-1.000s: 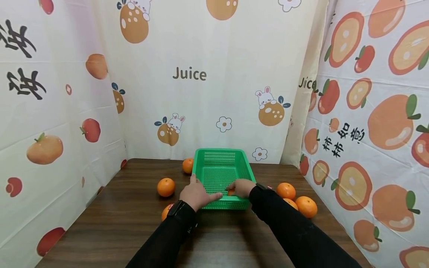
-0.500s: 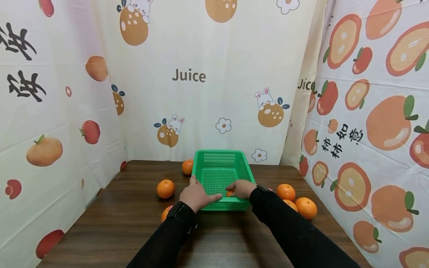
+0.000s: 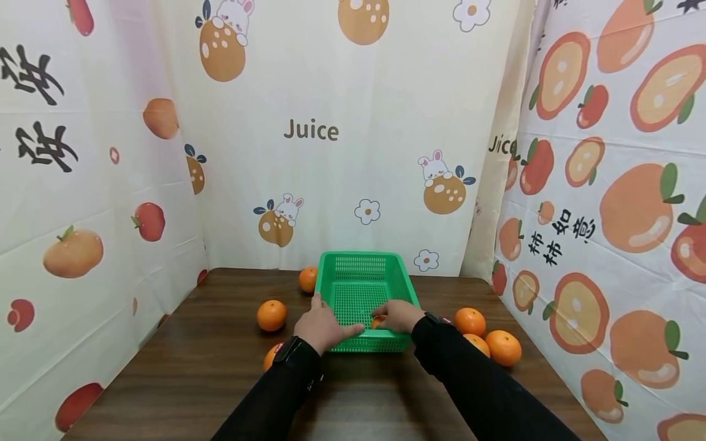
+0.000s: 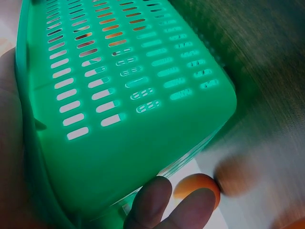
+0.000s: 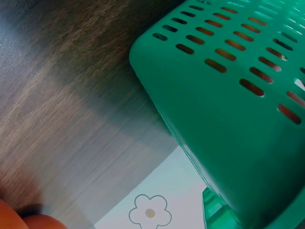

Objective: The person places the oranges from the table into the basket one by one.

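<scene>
Green basket, slotted plastic, sits upright on the brown wood-grain counter, towards its far edge. Hands apart from each other, both at the near end of the basket. Left hand spread around the near-left corner: thumb laid straight along the near rim, index finger pointing forward along the left side; left wrist view shows two fingertips outside the basket, past the corner. Right hand reaches over the near rim on the right, fingers bent down and holding an orange inside the basket, close to the near wall; most of that fruit is hidden, and cannot tell whether it touches the basket floor. Loose fruit on the left: a far orange just beside the basket, a middle orange a little apart, a near orange partly covered by the left wrist. On the right, a cluster of three: rear orange, front orange partly behind the forearm, outer orange. Black sleeves on both arms, dark band on the left wrist. Fruit-printed cloth hangs behind and at both sides.
</scene>
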A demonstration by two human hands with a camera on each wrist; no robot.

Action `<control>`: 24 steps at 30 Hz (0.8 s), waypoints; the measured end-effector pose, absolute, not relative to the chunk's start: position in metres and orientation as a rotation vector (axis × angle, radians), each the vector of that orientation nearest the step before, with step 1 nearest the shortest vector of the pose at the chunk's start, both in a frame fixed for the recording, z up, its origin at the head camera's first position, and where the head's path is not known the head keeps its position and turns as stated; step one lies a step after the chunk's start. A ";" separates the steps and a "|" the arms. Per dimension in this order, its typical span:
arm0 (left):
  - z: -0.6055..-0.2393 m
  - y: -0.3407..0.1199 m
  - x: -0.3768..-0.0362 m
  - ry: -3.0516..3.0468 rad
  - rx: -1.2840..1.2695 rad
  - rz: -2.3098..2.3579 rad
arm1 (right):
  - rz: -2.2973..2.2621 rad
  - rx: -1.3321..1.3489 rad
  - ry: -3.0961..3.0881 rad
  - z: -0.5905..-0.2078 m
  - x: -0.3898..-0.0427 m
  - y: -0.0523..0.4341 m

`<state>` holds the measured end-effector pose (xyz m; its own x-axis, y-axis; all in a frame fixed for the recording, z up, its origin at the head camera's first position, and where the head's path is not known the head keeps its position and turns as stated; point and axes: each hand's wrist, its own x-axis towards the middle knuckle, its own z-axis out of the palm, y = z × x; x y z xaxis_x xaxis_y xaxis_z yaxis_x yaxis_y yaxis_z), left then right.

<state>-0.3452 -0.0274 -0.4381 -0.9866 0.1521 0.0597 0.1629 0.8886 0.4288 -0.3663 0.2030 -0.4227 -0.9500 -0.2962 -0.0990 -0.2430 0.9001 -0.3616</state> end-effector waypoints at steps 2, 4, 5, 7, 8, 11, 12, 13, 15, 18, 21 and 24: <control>-0.438 -0.027 -0.345 -3.024 -0.249 -0.696 | -0.534 -0.412 2.917 -0.422 -0.366 0.203; -0.439 -0.028 -0.346 -3.019 -0.252 -0.692 | -0.540 -0.417 2.922 -0.421 -0.366 0.204; -0.439 -0.028 -0.346 -3.015 -0.256 -0.689 | -0.540 -0.424 2.926 -0.421 -0.365 0.204; -0.440 -0.028 -0.346 -3.013 -0.262 -0.679 | -0.537 -0.437 2.934 -0.421 -0.365 0.205; -0.441 -0.028 -0.346 -3.014 -0.264 -0.672 | -0.537 -0.441 2.938 -0.421 -0.364 0.205; -0.441 -0.027 -0.347 -3.011 -0.263 -0.673 | -0.550 -0.438 2.942 -0.421 -0.363 0.206; -0.441 -0.027 -0.347 -3.012 -0.262 -0.675 | -0.566 -0.434 2.940 -0.421 -0.362 0.206; -0.441 -0.027 -0.347 -3.012 -0.260 -0.680 | -0.581 -0.438 2.939 -0.420 -0.361 0.206; -0.441 -0.027 -0.347 -3.014 -0.258 -0.683 | -0.602 -0.448 2.941 -0.420 -0.359 0.206; -0.440 -0.027 -0.347 -3.017 -0.257 -0.685 | -0.640 -0.464 2.952 -0.419 -0.356 0.206; -0.440 -0.027 -0.347 -3.019 -0.253 -0.683 | -0.652 -0.471 2.985 -0.420 -0.355 0.207; -0.440 -0.027 -0.347 -3.017 -0.256 -0.679 | -0.648 -0.475 3.036 -0.422 -0.353 0.207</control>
